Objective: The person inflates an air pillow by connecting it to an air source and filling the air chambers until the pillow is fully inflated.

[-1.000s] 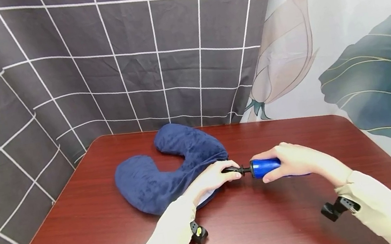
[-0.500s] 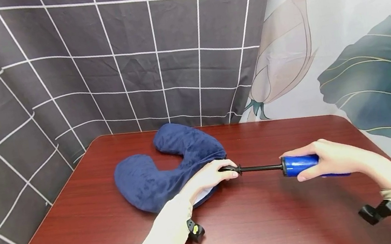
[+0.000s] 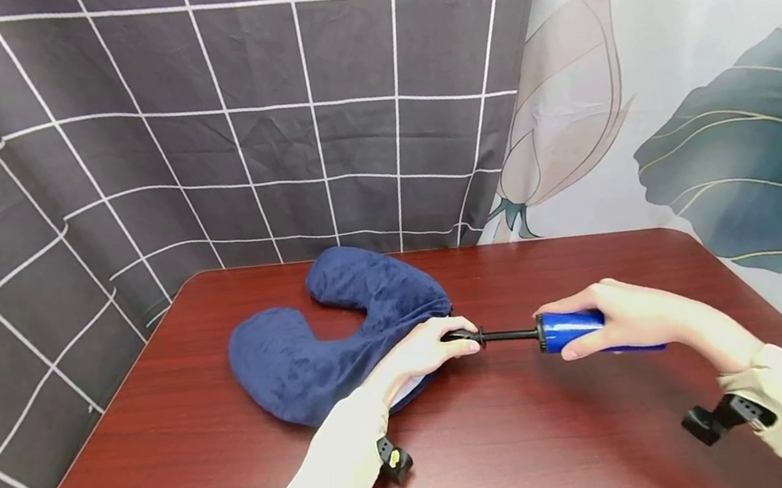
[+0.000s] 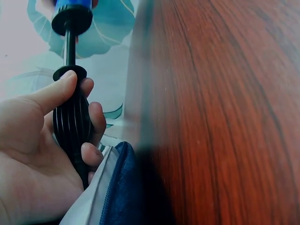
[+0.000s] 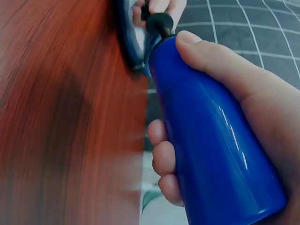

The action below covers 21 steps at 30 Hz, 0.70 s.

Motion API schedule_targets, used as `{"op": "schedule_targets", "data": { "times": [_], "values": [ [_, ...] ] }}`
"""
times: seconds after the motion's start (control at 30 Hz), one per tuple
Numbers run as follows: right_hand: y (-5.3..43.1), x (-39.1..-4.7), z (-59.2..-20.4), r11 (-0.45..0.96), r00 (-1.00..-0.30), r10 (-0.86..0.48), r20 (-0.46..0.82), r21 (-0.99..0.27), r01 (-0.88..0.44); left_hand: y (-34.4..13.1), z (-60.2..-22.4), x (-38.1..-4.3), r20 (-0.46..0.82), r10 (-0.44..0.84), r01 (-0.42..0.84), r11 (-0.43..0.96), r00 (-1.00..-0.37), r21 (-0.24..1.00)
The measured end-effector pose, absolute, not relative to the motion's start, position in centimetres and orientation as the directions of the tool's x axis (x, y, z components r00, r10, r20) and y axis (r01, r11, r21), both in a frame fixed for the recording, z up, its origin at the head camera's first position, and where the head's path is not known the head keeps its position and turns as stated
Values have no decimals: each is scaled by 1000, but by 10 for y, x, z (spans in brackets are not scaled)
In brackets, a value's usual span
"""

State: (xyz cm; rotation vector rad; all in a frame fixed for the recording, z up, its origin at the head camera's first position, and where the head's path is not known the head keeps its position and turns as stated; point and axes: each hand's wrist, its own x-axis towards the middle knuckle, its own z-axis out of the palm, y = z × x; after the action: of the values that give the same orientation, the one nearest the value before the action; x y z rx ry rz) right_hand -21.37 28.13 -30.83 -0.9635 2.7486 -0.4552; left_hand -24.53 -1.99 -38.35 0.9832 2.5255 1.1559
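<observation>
Leftmost, a navy U-shaped pillow [image 3: 297,376] lies on the wooden table [image 3: 513,453]. At the pillow's right edge, the left hand [image 3: 425,347] curls round a black ribbed handle [image 4: 72,124], seemingly to anchor it. Right of the pillow, a black rod [image 3: 512,334] runs into a blue cylinder [image 3: 570,327], which the right hand [image 3: 633,316] wraps with thumb and fingers opposed, probably to hold it in line.
</observation>
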Motion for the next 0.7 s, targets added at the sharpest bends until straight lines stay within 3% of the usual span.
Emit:
{"op": "schedule_targets", "data": {
  "times": [0.4,0.7],
  "values": [
    [221,-233,-321,717,-730,-680,-75,-277,-640,-21,-388,-244,70,644,450,447,-762,773],
    [227,-231,-316,747,-755,-650,-85,-253,-615,-24,-385,-243,99,649,473,433,-755,768]
  ]
}}
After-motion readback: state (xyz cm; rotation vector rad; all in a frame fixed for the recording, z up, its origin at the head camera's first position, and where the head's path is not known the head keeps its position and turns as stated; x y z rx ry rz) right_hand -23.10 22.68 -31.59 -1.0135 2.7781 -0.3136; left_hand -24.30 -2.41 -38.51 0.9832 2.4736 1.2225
